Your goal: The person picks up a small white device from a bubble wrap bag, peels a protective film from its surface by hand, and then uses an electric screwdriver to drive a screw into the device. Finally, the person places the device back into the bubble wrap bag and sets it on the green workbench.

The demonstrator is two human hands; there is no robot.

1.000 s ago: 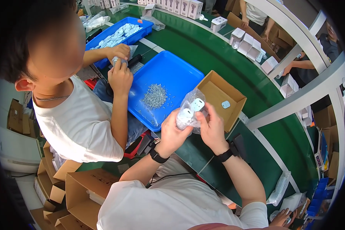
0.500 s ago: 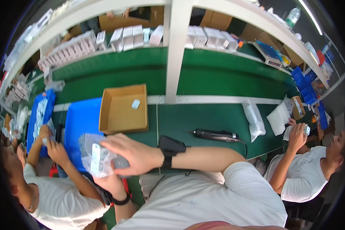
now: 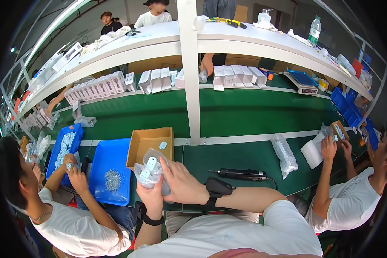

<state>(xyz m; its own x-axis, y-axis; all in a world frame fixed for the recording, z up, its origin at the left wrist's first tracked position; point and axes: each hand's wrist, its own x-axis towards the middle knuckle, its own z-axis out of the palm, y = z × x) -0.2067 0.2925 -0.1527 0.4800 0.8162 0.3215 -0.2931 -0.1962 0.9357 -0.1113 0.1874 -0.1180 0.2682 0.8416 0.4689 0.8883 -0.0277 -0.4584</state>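
Note:
A clear plastic bag with several pale, rounded plates bunched in it is between my hands, in front of the cardboard box. My left hand grips the bag from below. Coming in from the right, my right hand holds the bag's right side, its fingers pointing up along it; the palm side is hidden. One loose pale plate lies in the box. Left of the box is a blue tray with a heap of small metal screws.
A black electric screwdriver with a cable and a bubble-wrap roll lie to the right. A white post rises behind the box. Co-workers sit on both sides; the left one handles parts by another blue tray. White boxes line the shelf.
My hands have moved right with the bag, from over the blue tray to the box's front, uncovering the screws. The view has tilted up. The right co-worker's hands are now at a small cardboard box.

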